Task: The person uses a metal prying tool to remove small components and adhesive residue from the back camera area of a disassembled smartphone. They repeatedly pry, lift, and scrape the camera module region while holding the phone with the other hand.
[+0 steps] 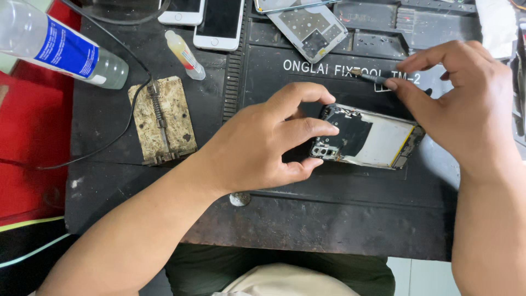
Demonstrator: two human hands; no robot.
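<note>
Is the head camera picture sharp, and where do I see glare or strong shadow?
Head view: mostly sharp under even daylight; the opened phone between the left hand and right hand is clear. Mild glare on the plastic bottle; soft shadow under the left hand; the edges bend slightly.

The opened phone (366,137) under the left hand (263,143) shows a matt black plastic shield, small shiny metal parts by the camera end and a pale, smooth, faintly glossy battery face, while the right hand (466,98) pinches a slim tool (368,76) with a dull metal tip and a dark handle. The work mat (329,219) looks like matt black rubber, scuffed and dusty, and the small board holder (163,119) on it is worn, stained and rough, with a metal spring. The bottle (60,46) is clear glossy plastic with a smooth blue label, and the two phones (203,16) have glossy glass fronts.
</note>
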